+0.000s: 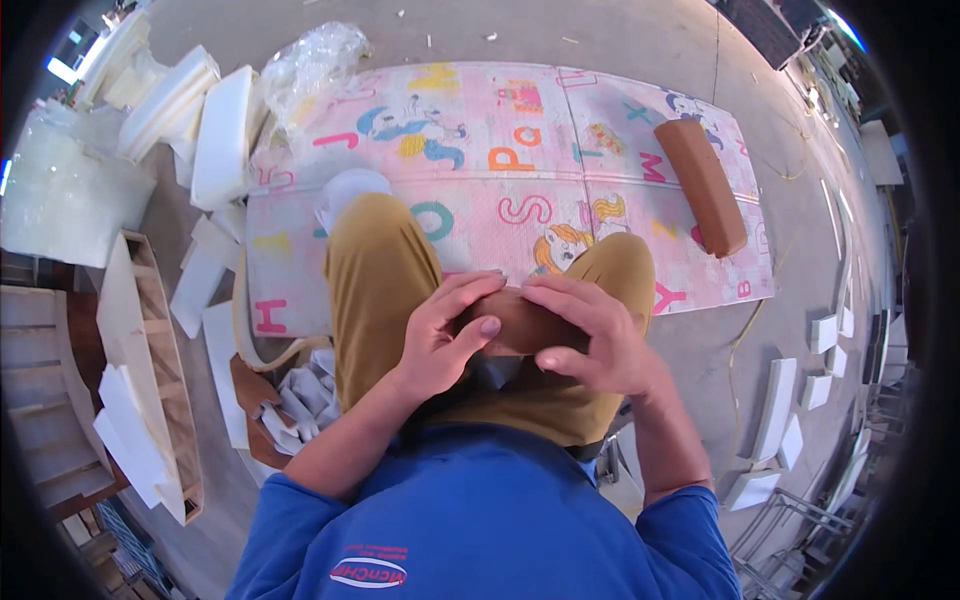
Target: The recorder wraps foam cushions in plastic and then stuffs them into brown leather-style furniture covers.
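Note:
I sit with my legs in mustard trousers stretched over a pink alphabet play mat. Both hands grip one brown leather-covered piece held between my knees. My left hand wraps its near left end, thumb on top. From the right, my right hand curls over it with the fingers spread across its upper edge. A second brown padded roll lies on the mat at the far right, out of reach of both hands.
White foam blocks and a clear plastic bag lie at the mat's far left. A wooden frame with foam sheets stands on the left. Brown scraps and white pieces sit by my left thigh. More white foam pieces lie right.

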`<control>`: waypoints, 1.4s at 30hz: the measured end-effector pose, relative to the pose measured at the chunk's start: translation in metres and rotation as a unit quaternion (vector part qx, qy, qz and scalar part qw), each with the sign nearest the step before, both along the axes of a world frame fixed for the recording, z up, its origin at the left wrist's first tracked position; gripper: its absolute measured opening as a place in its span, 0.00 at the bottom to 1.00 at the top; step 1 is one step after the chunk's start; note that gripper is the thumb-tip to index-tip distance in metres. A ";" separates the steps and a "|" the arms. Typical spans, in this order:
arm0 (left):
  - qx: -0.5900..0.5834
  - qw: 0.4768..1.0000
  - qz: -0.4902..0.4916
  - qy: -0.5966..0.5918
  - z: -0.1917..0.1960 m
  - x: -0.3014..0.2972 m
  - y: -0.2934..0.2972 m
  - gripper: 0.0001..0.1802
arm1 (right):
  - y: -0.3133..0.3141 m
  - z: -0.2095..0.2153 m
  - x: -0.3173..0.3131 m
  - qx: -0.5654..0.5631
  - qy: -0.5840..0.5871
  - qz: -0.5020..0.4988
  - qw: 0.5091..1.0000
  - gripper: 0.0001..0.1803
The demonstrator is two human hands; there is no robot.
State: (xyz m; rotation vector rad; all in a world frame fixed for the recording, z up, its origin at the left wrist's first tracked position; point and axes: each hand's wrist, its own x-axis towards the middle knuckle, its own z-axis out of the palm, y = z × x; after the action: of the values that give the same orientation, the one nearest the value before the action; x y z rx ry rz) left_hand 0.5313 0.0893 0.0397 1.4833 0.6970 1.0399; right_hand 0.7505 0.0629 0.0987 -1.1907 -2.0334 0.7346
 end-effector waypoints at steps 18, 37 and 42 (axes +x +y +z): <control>-0.276 0.957 0.012 -0.091 -0.001 0.022 0.008 0.05 | 0.007 -0.014 -0.023 -0.227 0.164 -0.156 0.947 0.06; -0.114 0.991 0.028 0.060 0.016 0.014 0.020 0.12 | -0.068 -0.043 0.059 -0.277 0.220 -0.425 0.833 0.16; -0.120 0.991 0.030 0.042 0.011 0.020 0.018 0.16 | -0.063 -0.046 0.038 -0.272 0.353 -0.392 0.805 0.20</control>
State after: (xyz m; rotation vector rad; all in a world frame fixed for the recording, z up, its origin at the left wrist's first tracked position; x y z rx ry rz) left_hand 0.5517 0.1073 0.0511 1.3100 0.8991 0.9073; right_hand 0.7888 0.0002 0.0525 -1.5817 -0.6074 1.1201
